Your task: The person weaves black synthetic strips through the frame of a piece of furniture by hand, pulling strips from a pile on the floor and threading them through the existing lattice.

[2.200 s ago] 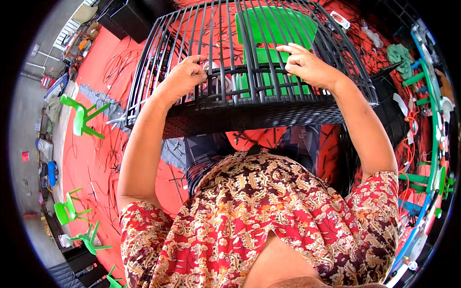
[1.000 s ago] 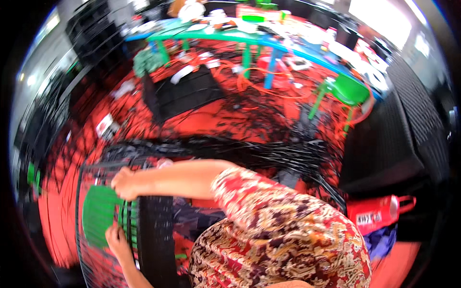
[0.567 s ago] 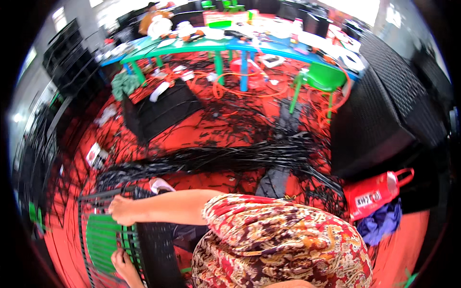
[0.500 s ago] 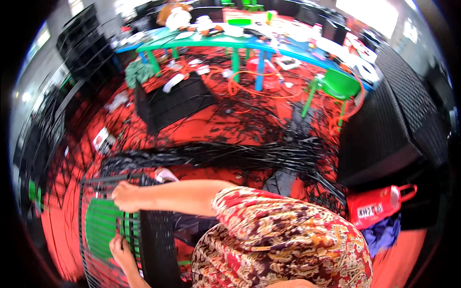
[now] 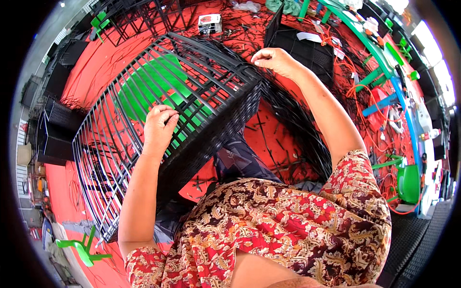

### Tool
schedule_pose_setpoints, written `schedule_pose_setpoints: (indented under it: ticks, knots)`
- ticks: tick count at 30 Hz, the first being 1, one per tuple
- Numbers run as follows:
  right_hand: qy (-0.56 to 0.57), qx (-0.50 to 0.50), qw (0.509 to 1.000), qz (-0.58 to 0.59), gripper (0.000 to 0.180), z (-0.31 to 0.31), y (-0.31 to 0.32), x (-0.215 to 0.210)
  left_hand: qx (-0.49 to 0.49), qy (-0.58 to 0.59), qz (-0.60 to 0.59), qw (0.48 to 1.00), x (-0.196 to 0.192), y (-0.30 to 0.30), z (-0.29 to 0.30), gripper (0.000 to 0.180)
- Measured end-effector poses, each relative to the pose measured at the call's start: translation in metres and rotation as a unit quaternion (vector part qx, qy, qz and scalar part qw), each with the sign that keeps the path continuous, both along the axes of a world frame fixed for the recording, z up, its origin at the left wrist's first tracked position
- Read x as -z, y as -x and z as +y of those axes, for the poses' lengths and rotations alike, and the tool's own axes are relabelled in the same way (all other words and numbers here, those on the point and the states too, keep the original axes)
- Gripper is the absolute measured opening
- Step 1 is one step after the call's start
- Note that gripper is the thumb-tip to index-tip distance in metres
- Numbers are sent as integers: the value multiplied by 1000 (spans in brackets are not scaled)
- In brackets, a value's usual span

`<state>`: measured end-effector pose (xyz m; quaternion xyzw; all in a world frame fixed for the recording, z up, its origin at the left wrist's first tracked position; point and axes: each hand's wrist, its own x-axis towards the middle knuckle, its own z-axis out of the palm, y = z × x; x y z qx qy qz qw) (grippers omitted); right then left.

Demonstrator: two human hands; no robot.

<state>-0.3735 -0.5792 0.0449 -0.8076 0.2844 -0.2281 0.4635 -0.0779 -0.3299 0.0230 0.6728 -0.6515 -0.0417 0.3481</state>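
1. The view had swung back down onto the work. Half a second earlier it took in the far green table and the cluttered red floor, with the basket frame low at the left edge; now the black woven basket frame (image 5: 158, 110) filled the upper left of the picture, lying tilted against the person's lap.
2. The left hand (image 5: 160, 126) was curled over the upright black ribs, fingers bent around 1 or 2 of them, much as it had gripped there 2.2 seconds before.
3. The right hand (image 5: 274, 59) was pinched at the frame's far corner, fingertips closed on what looked like a thin black strand; the strand itself was too fine to make out clearly.
4. A green stool (image 5: 156, 86) showed through the ribs, beneath the frame.
5. Judged from this, the frame had been turned and both hands had resettled on it, so weaving at the woven band (image 5: 216, 129) seemed to be carrying on rather than finished.
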Motion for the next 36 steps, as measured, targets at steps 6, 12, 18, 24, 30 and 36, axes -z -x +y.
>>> schedule_pose_setpoints:
  ticks: [6,12,18,24,30,36]
  knots:
    - [-8,-50,998,28,17,-20,-26,7,-8,-8,7,1000,-6,6,-1,13]
    - [-22,-81,994,65,18,-23,-30,-7,-21,-27,16,999,-5,9,2,14]
    - [6,-87,989,121,15,-29,-32,-12,-26,-20,28,999,-4,14,3,14]
    - [107,-67,961,244,31,-42,-57,-12,-18,-11,18,1000,-7,13,1,13]
    - [349,42,912,213,39,-62,-77,37,-3,56,-15,998,-3,11,-8,11]
    - [420,20,893,160,29,-15,-91,-24,-16,99,-88,991,19,15,-18,16]
